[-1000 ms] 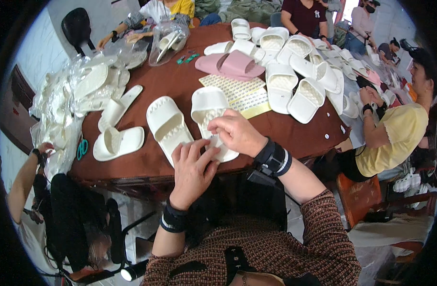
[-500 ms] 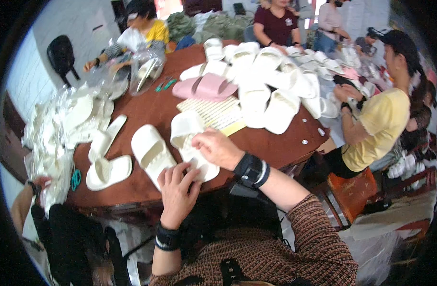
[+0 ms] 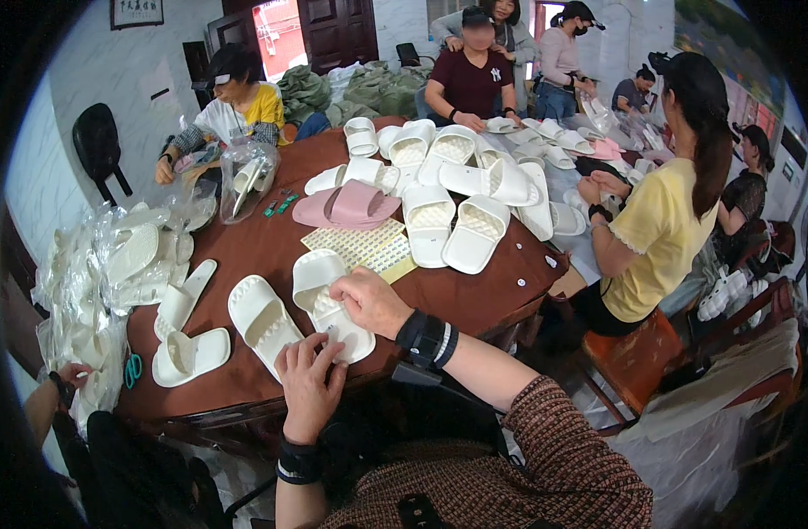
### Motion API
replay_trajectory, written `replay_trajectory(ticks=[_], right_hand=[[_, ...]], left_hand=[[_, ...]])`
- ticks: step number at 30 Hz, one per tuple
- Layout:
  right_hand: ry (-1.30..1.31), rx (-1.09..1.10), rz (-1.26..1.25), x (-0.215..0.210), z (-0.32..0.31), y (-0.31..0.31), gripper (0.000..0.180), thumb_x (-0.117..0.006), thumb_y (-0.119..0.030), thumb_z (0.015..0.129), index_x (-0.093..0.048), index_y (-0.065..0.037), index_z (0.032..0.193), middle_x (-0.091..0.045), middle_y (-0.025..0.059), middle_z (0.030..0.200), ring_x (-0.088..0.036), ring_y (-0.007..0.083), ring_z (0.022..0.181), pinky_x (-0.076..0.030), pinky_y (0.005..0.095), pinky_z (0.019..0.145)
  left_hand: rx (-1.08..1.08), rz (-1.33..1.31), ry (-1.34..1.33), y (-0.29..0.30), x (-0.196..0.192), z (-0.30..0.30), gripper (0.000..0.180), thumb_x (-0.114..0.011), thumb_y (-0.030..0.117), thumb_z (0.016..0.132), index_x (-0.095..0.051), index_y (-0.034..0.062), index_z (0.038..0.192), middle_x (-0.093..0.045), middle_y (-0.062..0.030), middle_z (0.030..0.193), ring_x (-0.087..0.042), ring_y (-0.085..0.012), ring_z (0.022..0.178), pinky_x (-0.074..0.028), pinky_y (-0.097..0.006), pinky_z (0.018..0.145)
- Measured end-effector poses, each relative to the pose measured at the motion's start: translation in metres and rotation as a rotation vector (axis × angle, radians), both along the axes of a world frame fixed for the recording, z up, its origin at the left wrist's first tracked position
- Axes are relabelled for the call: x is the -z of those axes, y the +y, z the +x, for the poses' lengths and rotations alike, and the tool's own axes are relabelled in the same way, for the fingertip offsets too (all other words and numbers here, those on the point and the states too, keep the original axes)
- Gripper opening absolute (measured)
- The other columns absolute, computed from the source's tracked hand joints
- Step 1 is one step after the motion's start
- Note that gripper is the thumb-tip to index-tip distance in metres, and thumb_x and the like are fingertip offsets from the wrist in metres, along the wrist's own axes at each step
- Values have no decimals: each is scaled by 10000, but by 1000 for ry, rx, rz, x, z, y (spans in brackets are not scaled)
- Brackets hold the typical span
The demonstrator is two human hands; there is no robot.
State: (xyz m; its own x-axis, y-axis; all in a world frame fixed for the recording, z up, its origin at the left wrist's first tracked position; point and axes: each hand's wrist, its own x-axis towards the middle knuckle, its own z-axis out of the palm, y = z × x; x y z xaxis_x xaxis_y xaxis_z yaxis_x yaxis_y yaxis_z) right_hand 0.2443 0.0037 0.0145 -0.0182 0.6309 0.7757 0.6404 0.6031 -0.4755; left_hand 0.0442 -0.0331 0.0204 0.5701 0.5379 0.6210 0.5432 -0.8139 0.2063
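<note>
Both hands work on one white slipper (image 3: 331,304) lying sole-down near the table's (image 3: 254,247) front edge, at about 6 o'clock on the round top. Right hand (image 3: 370,301) lies over the slipper's strap, fingers curled and pressing down on it; left hand (image 3: 311,385) sits at the heel end, fingers bent, tips touching the slipper's near rim. Neither hand lifts it. Judged step: fitting or pressing something onto this slipper while it is steadied flat; the next move likely calls for firm downward pressure from the right hand with the left bracing the heel so the slipper does not slide. Count: one matching white slipper (image 3: 263,322) just beside it at 9 o'clock; two more white slippers (image 3: 185,339) further left at 8 o'clock; one pink pair (image 3: 347,205) at 12 o'clock; one yellow sheet of small stickers (image 3: 366,249) between the pink pair and the hands. The white pile (image 3: 461,194) at 1 o'clock holds a dozen or so, exact number not countable. Bagged slippers (image 3: 122,264) stack at 9 o'clock.
</note>
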Motion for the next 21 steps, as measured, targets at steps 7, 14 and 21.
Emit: replay_trajectory(ticks=[7,14,21], right_hand=[[-19,-14,17,1,1,2,85,-542,8,774,-596,-38,821,-636,114,797,-570,323,797,-451,417,748],[-55,-7,39,2,0,2,128,-516,39,765,-589,-34,839,-625,112,814,-567,318,815,-455,395,761],[-62,-73,62,-16,-5,3,164,-508,40,770,-571,-39,900,-608,117,885,-544,331,882,-417,416,814]], left_hand=[[-3,-14,-5,-1,-1,0,275,-689,158,751,-636,138,1019,-568,-52,1100,-507,-270,1033,-321,-452,974],[-7,-19,-7,-1,-3,-2,264,-684,165,761,-637,142,1021,-567,-50,1097,-508,-267,1031,-321,-450,973],[-1,-10,-1,0,-1,-2,259,-682,174,773,-639,148,1027,-564,-48,1102,-510,-260,1042,-319,-452,975]])
